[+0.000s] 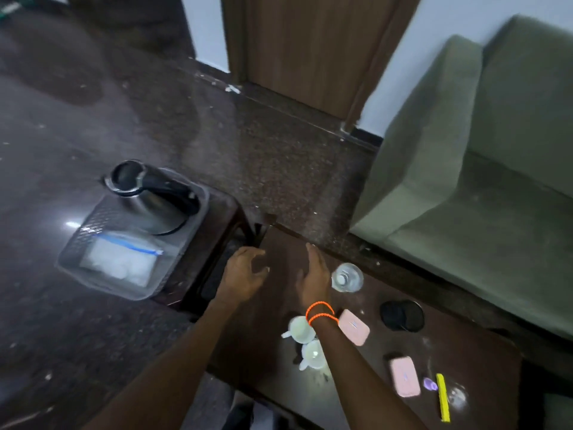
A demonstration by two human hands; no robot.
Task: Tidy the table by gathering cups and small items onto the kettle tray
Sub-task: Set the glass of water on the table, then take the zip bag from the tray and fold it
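A steel kettle [152, 197] stands at the back of a grey tray [74, 268] on a small side table at the left; a white packet with a blue strip [119, 263] lies in the tray's front half. On the dark wooden table [465, 346] stand two white cups [300, 328] [313, 354], partly hidden by my right forearm, and a clear glass [347, 277]. My left hand [245, 273] hovers over the table's left edge with loosely curled fingers and holds nothing. My right hand [314, 279], fingers straight, hangs just left of the glass, also without anything in it.
Further right on the table lie two pink cases [353, 327] [404, 377], a black round holder [402, 315], a small purple item [430, 384], a yellow stick [443, 397] and another clear glass [458, 397]. A green sofa [480, 150] borders the table's far side. Dark stone floor lies beyond.
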